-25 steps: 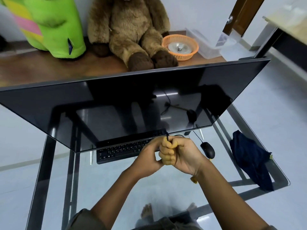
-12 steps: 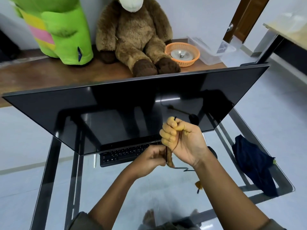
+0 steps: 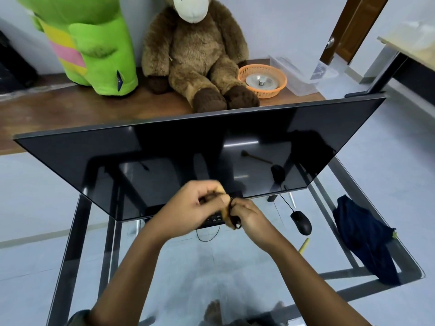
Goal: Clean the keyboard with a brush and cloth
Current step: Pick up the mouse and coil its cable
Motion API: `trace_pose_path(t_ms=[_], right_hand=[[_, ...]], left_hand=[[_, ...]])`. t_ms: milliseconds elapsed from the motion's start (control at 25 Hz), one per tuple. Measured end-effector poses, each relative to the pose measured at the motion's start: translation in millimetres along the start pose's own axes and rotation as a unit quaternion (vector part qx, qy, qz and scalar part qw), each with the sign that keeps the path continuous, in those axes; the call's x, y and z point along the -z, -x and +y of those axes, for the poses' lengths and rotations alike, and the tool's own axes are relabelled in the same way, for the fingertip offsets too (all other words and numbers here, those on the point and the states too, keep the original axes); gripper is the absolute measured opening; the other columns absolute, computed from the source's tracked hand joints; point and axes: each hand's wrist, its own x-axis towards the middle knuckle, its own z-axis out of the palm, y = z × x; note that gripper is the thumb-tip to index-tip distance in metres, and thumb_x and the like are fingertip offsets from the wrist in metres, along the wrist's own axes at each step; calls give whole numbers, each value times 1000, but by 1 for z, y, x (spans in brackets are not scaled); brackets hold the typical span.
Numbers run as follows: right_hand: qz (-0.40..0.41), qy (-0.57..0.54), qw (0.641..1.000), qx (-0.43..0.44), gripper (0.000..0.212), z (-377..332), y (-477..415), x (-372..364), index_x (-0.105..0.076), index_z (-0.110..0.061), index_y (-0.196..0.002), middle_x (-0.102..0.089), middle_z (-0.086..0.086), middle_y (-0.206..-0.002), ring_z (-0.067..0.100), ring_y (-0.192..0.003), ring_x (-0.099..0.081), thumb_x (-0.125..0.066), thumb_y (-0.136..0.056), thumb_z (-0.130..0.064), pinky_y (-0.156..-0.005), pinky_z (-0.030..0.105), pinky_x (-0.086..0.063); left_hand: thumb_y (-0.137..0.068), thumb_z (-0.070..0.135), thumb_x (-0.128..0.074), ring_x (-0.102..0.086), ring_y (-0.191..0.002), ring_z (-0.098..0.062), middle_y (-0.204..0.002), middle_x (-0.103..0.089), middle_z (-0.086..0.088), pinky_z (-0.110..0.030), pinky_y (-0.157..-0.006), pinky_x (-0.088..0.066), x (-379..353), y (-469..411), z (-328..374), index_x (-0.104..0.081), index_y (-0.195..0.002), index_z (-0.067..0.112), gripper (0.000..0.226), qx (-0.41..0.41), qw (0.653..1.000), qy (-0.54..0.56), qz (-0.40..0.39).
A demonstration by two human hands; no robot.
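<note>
The black keyboard (image 3: 215, 218) lies on the glass table under the monitor's lower edge, and my hands and the screen hide most of it. My left hand (image 3: 197, 208) and my right hand (image 3: 249, 218) meet just above it. Both have curled fingers that pinch a thin black cable (image 3: 208, 237); a loop of it hangs below them. My left hand is motion-blurred. A dark blue cloth (image 3: 362, 241) lies crumpled at the table's right edge. Near the mouse, the yellow handle of a brush (image 3: 304, 245) pokes out from behind my right forearm.
A large dark monitor (image 3: 188, 161) leans over the glass table (image 3: 270, 267). A black wired mouse (image 3: 301, 222) sits right of the keyboard. Behind, on a wooden surface, are a green plush toy (image 3: 94, 48), a brown plush toy (image 3: 197, 60) and an orange basket (image 3: 262, 81).
My right hand came down from its raised position to meet my left hand above the keyboard. The stretched cable now hangs as a loop below them. The camera tilted up a little.
</note>
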Motion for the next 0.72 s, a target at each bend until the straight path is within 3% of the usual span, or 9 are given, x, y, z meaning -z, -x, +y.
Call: trace_pose_path(t_ms=[160,240,400,480,600,720], right_hand=[[-118,-131,980,-88,57,-12,15,-15,-47,-10,-61,-29,5,-56,17,-53,-28,-33,-102,-47,-55,29,-25],[-130,-199,968,-74,55,-22,20,-18,-42,-11,-62,-25,3,-57,16,-53,-23,-36,-102,-48,-53,26,-23],[-113,-430,896,-9,40,-52,23,-15,-42,-17,-70,-29,-3,-59,13,-55,-20,-36,-104,-37,-55,26,-22],[-47,-485,873,38,38,-63,19,-12,-44,-18,-74,-30,-4,-62,13,-56,-23,-34,-106,-35,-58,27,-24],[100,-388,911,95,37,-58,8,-10,-44,-17,-75,-34,-2,-67,14,-60,-33,-35,-106,-34,-61,27,-33],[188,-90,970,128,41,-37,3,-7,-40,-11,-71,-38,0,-67,15,-64,-38,-35,-108,-29,-64,28,-37]], left_hand=[[-100,26,-55,-36,-47,-3,-55,-41,14,-11,-50,-32,15,-16,-17,-61,-83,13,22,-10,991,-2,132],[-101,29,-53,-34,-49,-3,-55,-39,13,-14,-52,-32,11,-22,-38,-60,-82,12,26,9,989,-7,145],[-101,42,-49,-30,-53,-5,-54,-36,12,-26,-54,-28,-16,-14,-69,-54,-76,3,46,58,993,24,95],[-102,43,-46,-27,-54,-8,-57,-34,11,-27,-54,-26,-32,-4,-66,-48,-69,9,47,65,996,46,42],[-104,43,-43,-31,-54,-9,-58,-36,6,-28,-54,-29,-37,5,-44,-45,-64,24,44,52,998,-39,4],[-103,48,-42,-36,-51,-7,-53,-39,6,-26,-56,-33,-24,10,-17,-51,-67,18,48,45,988,-150,-20]])
